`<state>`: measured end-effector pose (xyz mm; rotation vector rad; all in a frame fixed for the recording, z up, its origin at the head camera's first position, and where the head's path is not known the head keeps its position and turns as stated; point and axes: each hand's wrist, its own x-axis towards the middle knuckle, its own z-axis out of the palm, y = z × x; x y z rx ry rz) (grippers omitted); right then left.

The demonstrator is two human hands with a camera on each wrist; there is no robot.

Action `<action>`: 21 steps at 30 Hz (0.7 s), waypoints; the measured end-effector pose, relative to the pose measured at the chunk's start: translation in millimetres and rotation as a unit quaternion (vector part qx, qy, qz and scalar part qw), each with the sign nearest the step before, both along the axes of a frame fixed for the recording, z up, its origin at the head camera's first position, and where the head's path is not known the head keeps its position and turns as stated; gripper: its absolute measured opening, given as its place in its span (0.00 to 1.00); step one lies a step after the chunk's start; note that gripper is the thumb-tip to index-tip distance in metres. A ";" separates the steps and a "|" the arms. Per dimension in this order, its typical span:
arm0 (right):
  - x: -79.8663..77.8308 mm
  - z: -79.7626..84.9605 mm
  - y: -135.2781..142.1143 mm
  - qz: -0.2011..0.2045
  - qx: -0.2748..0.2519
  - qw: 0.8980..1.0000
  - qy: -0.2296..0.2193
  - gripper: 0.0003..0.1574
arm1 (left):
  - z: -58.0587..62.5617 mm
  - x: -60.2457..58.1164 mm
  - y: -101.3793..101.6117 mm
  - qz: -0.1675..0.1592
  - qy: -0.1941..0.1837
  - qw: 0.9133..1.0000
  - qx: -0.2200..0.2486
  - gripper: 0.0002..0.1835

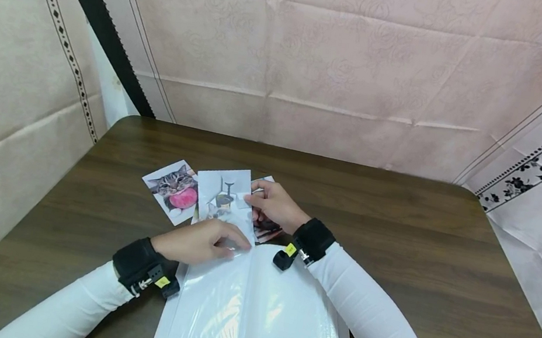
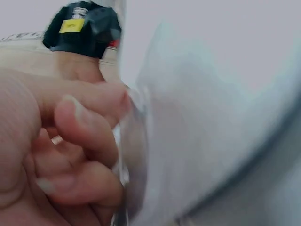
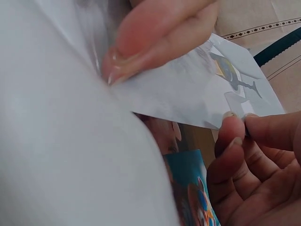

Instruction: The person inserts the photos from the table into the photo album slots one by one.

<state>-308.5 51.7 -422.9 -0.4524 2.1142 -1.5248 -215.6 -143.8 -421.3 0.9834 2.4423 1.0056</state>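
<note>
My right hand (image 1: pixel 279 207) pinches the right edge of a photo print (image 1: pixel 223 185) between thumb and fingertips. The print shows a grey stemmed glass upside down. Its lower end reaches the top of the left page of an open photo album (image 1: pixel 299 309) with clear plastic sleeves. At that top edge my left hand (image 1: pixel 203 240) pinches the clear sleeve (image 2: pixel 136 155) with its fingertips, the other fingers curled in. In the right wrist view, the left fingertips (image 3: pixel 117 68) lie over the print's lower end, close to the sleeve's edge.
A photo of a cat with a pink ball (image 1: pixel 174 192) lies left of the held print on the brown wooden table (image 1: pixel 443 291). More photos (image 1: pixel 266 232) lie beneath the right hand, one with a blue background (image 3: pixel 186 162). Patterned cloth (image 1: pixel 345 68) hangs behind the table.
</note>
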 end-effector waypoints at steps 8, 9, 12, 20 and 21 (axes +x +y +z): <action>-0.6 -2.4 1.4 -0.006 -0.006 1.000 0.003 0.12 | 10.3 0.6 8.6 0.037 -0.032 0.999 -0.024 0.16; -0.7 -2.7 1.8 -0.006 -0.005 1.000 0.004 0.11 | 11.4 0.7 9.6 0.039 -0.034 0.998 -0.028 0.16; -1.3 -3.1 3.4 -0.007 -0.005 1.000 0.004 0.10 | 13.8 1.5 11.7 0.046 -0.040 0.997 -0.037 0.17; -2.8 -2.1 6.8 0.007 0.006 1.000 -0.006 0.11 | 16.7 2.9 12.6 0.049 -0.047 0.997 -0.048 0.18; -3.1 -2.0 7.7 0.011 0.006 1.000 -0.005 0.11 | 16.9 3.3 12.5 0.049 -0.046 0.996 -0.050 0.18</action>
